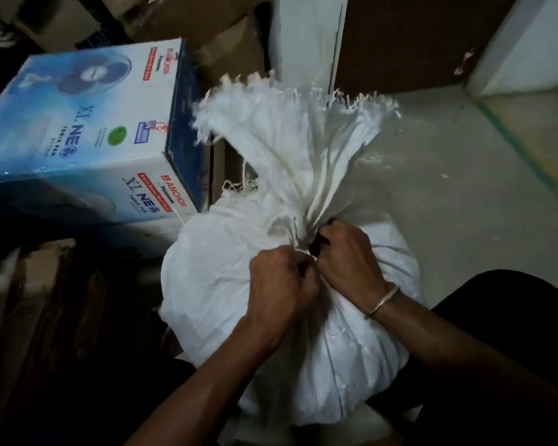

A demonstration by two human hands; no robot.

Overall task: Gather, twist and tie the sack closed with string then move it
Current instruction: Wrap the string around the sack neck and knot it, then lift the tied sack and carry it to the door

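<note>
A full white woven sack (226,294) stands on the floor in front of me. Its mouth is gathered into a tight neck, and the frayed top (290,130) fans out above it. A thin pale string (303,251) runs across the neck between my hands. My left hand (281,284) is curled and pinches the string on the near side of the neck. My right hand (348,255), with a metal bangle on its wrist, grips the neck and the string from the right. Where the string ends lie is hidden by my fingers.
A blue and white fan box (87,140) lies close to the sack's left. Brown cardboard boxes (219,37) stack behind it and more (29,300) stand at the near left. Grey floor (458,175) spreads to the right, with a dark wooden door (409,40) beyond.
</note>
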